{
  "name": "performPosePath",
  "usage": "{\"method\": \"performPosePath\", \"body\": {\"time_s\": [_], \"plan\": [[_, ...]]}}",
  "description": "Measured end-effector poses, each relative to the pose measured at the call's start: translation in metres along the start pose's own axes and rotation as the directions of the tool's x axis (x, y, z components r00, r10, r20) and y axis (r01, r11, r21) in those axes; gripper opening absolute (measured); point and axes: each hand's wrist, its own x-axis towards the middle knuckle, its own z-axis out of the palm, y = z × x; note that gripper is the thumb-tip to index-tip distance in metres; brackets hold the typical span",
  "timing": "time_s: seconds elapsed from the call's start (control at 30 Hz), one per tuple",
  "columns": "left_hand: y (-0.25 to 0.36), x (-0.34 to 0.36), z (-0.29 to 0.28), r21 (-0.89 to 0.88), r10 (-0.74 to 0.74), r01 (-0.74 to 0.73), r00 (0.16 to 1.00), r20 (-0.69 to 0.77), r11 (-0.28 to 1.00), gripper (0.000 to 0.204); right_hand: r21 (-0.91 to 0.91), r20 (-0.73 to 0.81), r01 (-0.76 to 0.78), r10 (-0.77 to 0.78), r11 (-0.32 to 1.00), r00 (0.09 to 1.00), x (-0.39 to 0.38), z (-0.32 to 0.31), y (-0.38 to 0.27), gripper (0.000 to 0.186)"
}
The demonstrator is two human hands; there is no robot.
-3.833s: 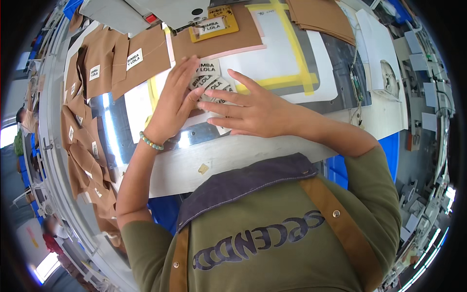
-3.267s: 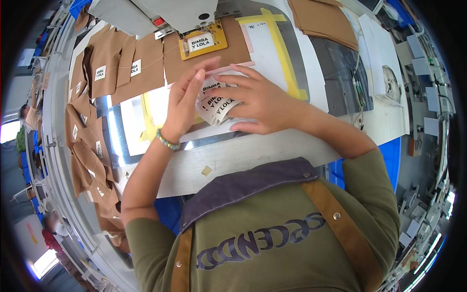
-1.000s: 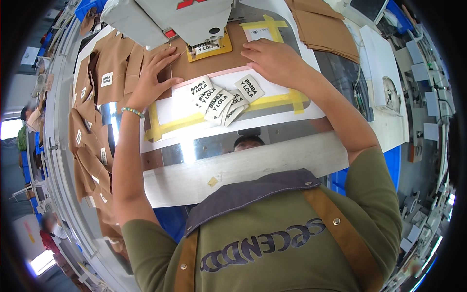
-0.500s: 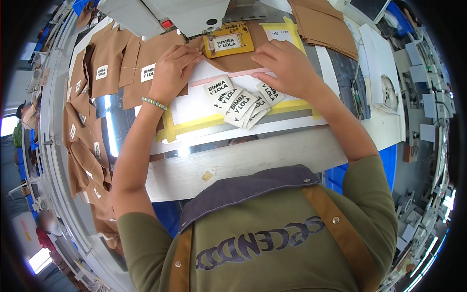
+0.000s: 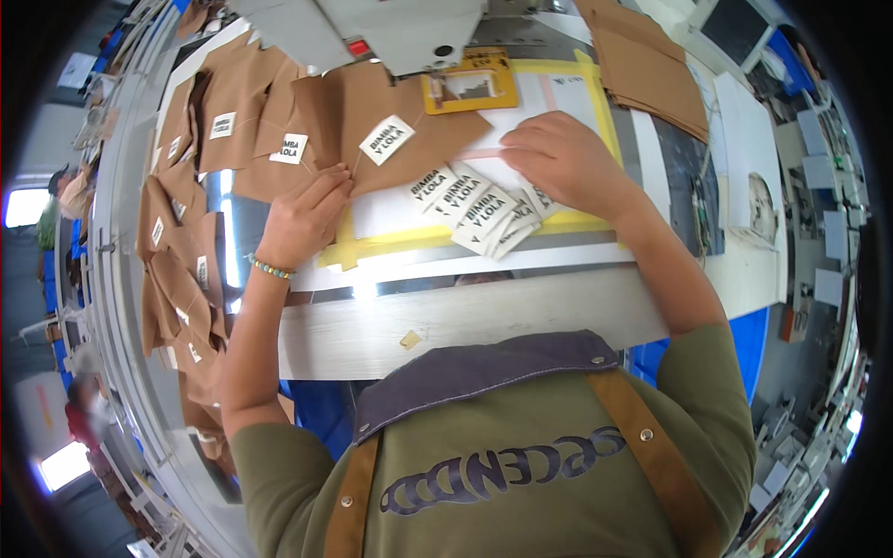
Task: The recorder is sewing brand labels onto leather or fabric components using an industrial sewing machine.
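My left hand [image 5: 309,216] pinches the near left edge of a brown fabric piece [image 5: 435,139] on the sewing machine bed. A white printed label [image 5: 386,140] lies on that piece, slightly tilted. My right hand [image 5: 569,167] is off the fabric, its fingers loosely bent over the white sheet beside a pink strip [image 5: 481,152]. Just below it lies a fanned pile of loose white labels [image 5: 485,220]. The yellow frame [image 5: 502,91] of the machine's clamp sits beyond the fabric's right corner, with its window uncovered. The grey machine head [image 5: 400,33] hangs above.
Several labelled brown pieces [image 5: 223,153] overlap at the left and hang down over the table's left side [image 5: 181,316]. A stack of plain brown pieces [image 5: 646,70] lies at the far right. A white box [image 5: 752,158] stands at the right. Yellow tape [image 5: 400,244] edges the white sheet.
The brown piece has slid left out from under the yellow frame, drawn by my left hand, and its label now shows. My right hand has come away from the fabric.
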Motion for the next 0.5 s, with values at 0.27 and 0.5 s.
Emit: {"method": "performPosePath", "body": {"time_s": [0.27,0.5], "plan": [[-0.081,-0.028,-0.025,-0.068,-0.345,0.341,0.937,-0.058,0.938,0.025,0.135,0.005,-0.283,0.285,0.95,0.959,-0.001,-0.008,0.008,0.009],[-0.172,-0.032,0.014,0.421,-0.677,0.608,0.736,0.019,0.673,0.08,0.116,0.007,-0.277,0.278,0.954,0.961,-0.004,-0.01,0.009,0.01]]}}
